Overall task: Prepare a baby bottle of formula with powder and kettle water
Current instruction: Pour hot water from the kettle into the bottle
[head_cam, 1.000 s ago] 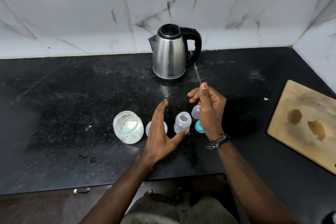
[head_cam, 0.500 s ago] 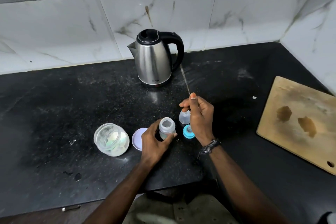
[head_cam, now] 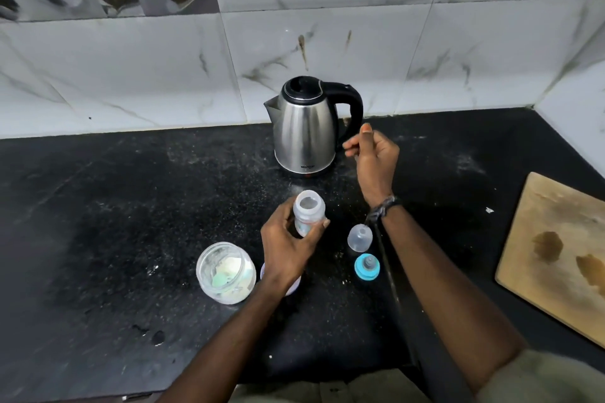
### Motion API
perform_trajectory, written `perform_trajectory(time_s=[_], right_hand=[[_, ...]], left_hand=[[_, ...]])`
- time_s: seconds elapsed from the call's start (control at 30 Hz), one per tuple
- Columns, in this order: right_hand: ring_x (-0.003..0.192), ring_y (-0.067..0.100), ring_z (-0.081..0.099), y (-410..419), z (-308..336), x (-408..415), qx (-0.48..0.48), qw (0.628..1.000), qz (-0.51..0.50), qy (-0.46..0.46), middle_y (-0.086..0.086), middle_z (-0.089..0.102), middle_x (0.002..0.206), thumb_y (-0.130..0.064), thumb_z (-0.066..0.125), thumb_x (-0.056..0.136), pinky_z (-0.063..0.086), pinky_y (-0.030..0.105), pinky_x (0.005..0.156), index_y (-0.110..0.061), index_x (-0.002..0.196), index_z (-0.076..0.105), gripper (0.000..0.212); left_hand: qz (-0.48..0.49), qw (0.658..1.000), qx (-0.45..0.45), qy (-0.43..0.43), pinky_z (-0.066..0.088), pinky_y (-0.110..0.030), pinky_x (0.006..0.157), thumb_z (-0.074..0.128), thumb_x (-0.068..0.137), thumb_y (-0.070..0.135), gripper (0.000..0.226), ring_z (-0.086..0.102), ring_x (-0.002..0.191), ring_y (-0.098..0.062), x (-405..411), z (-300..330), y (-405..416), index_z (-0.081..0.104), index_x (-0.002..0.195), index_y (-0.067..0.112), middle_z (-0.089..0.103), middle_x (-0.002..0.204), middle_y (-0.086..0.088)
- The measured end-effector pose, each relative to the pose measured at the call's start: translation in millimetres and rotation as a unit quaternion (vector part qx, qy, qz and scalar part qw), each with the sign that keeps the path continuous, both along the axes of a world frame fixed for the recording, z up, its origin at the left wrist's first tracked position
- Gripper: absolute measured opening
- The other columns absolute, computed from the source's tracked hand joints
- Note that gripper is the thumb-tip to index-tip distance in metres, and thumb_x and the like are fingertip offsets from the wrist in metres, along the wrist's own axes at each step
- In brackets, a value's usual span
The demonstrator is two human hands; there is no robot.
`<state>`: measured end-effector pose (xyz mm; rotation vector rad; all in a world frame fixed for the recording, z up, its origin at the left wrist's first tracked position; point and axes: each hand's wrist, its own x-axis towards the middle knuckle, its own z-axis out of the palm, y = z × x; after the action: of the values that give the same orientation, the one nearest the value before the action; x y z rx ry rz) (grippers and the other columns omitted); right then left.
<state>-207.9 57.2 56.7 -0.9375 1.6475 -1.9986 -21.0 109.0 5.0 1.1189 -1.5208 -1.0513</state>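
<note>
My left hand (head_cam: pixel 288 249) grips the open clear baby bottle (head_cam: pixel 309 211) and holds it upright near the middle of the black counter (head_cam: pixel 114 222). Behind it stands the steel kettle (head_cam: pixel 304 134), its black handle on the right and its lid closed. My right hand (head_cam: pixel 373 154) hovers just beside and in front of that handle with thumb up and fingers loosely bent; it holds nothing that I can see. The bottle's clear cap (head_cam: pixel 360 239) and its blue teat ring (head_cam: pixel 367 267) lie to the right of the bottle. An open glass jar with powder (head_cam: pixel 226 271) stands at the left.
The jar's pale lid (head_cam: pixel 291 288) lies mostly hidden under my left wrist. A wooden cutting board (head_cam: pixel 556 255) lies at the right edge. Powder specks dust the counter. A marble-tiled wall runs along the back and the right corner.
My left hand closed on the bottle and moved it toward the kettle. My right hand left the cap and ring and rose to the kettle's handle.
</note>
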Motion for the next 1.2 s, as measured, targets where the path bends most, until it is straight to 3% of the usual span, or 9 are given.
perform_trajectory(time_s=[0.17, 0.37, 0.43, 0.53, 0.67, 0.77, 0.9, 1.07, 1.2], right_hand=[[0.055, 0.017, 0.061, -67.9, 18.7, -25.5, -0.011, 1.000, -0.021, -0.011, 0.002, 0.067, 0.061, -0.030, 0.054, 0.103, 0.050, 0.031, 0.058, -0.012, 0.067, 0.067, 0.041], [0.072, 0.027, 0.063, -118.8, 23.1, -55.5, 0.053, 0.977, -0.190, 0.077, 0.012, 0.069, 0.071, -0.044, 0.050, 0.096, 0.040, 0.029, 0.061, 0.000, 0.072, 0.067, 0.053], [0.078, 0.026, 0.064, -130.5, 19.6, -62.9, 0.077, 0.978, -0.182, 0.064, 0.011, 0.070, 0.077, -0.043, 0.049, 0.098, 0.038, 0.021, 0.063, 0.001, 0.076, 0.068, 0.053], [0.080, 0.021, 0.065, -141.2, 13.6, -71.0, 0.106, 0.984, -0.136, 0.036, 0.002, 0.070, 0.075, -0.044, 0.047, 0.101, 0.050, 0.031, 0.078, -0.008, 0.074, 0.072, 0.051], [0.062, 0.016, 0.052, -147.4, 6.5, -65.8, 0.111, 0.989, -0.090, -0.037, -0.007, 0.054, 0.055, -0.051, 0.047, 0.101, 0.042, 0.030, 0.066, -0.021, 0.053, 0.053, 0.057], [0.054, 0.016, 0.039, -150.9, -3.3, -66.1, 0.112, 0.984, -0.109, -0.081, -0.005, 0.039, 0.051, -0.066, 0.047, 0.092, 0.037, 0.034, 0.058, -0.019, 0.052, 0.036, 0.063], [0.049, 0.023, 0.062, -146.8, -18.7, -59.9, 0.100, 0.975, -0.126, -0.155, -0.003, 0.058, 0.041, -0.063, 0.042, 0.098, 0.061, 0.043, 0.069, -0.015, 0.037, 0.054, 0.078], [0.039, 0.022, 0.052, -148.4, -25.7, -51.2, 0.069, 0.973, -0.139, -0.171, 0.001, 0.049, 0.034, -0.068, 0.038, 0.095, 0.052, 0.039, 0.059, -0.015, 0.032, 0.050, 0.083], [0.044, 0.022, 0.049, -147.1, -25.3, -53.9, 0.079, 0.968, -0.170, -0.166, -0.004, 0.046, 0.033, -0.060, 0.049, 0.086, 0.043, 0.035, 0.055, -0.016, 0.035, 0.050, 0.067]], left_hand=[[0.021, 1.000, -0.001, 0.000, 0.060, -0.045, 0.090, 0.087, 0.074, 0.036, 0.052, 0.074, 0.104, -0.012, -3.3, -0.2, -15.7, 0.071, 0.120, 0.020, 0.077, 0.111, 0.009], [0.037, 0.999, -0.002, -0.005, 0.060, -0.045, 0.086, 0.087, 0.076, 0.035, 0.051, 0.073, 0.101, -0.013, -4.0, -9.0, -19.4, 0.071, 0.120, 0.018, 0.077, 0.110, 0.008], [0.035, 0.999, 0.006, -0.004, 0.060, -0.046, 0.086, 0.087, 0.076, 0.036, 0.049, 0.073, 0.101, -0.014, -5.5, -11.6, -19.6, 0.071, 0.120, 0.020, 0.077, 0.109, 0.009], [0.032, 0.999, 0.016, -0.004, 0.060, -0.045, 0.087, 0.088, 0.077, 0.035, 0.049, 0.073, 0.101, -0.013, -9.8, -12.7, -17.6, 0.071, 0.121, 0.020, 0.077, 0.109, 0.009], [0.041, 0.999, 0.021, -0.012, 0.059, -0.045, 0.089, 0.088, 0.078, 0.033, 0.049, 0.073, 0.103, -0.013, -9.7, -14.5, -20.9, 0.071, 0.121, 0.019, 0.077, 0.110, 0.009], [0.048, 0.998, 0.022, -0.020, 0.059, -0.044, 0.089, 0.088, 0.078, 0.032, 0.048, 0.072, 0.103, -0.012, -8.3, -14.0, -25.3, 0.071, 0.121, 0.019, 0.076, 0.110, 0.009], [0.062, 0.998, 0.016, -0.025, 0.059, -0.043, 0.089, 0.089, 0.078, 0.032, 0.048, 0.072, 0.103, -0.010, -7.0, -12.9, -28.8, 0.071, 0.120, 0.019, 0.076, 0.111, 0.010], [0.072, 0.997, 0.015, -0.022, 0.060, -0.043, 0.089, 0.089, 0.077, 0.029, 0.049, 0.072, 0.104, -0.009, -5.1, -13.6, -30.2, 0.071, 0.121, 0.018, 0.076, 0.112, 0.010], [0.072, 0.997, 0.011, -0.021, 0.060, -0.043, 0.089, 0.089, 0.077, 0.030, 0.049, 0.072, 0.103, -0.009, -4.3, -13.6, -28.2, 0.071, 0.120, 0.018, 0.076, 0.111, 0.010]])
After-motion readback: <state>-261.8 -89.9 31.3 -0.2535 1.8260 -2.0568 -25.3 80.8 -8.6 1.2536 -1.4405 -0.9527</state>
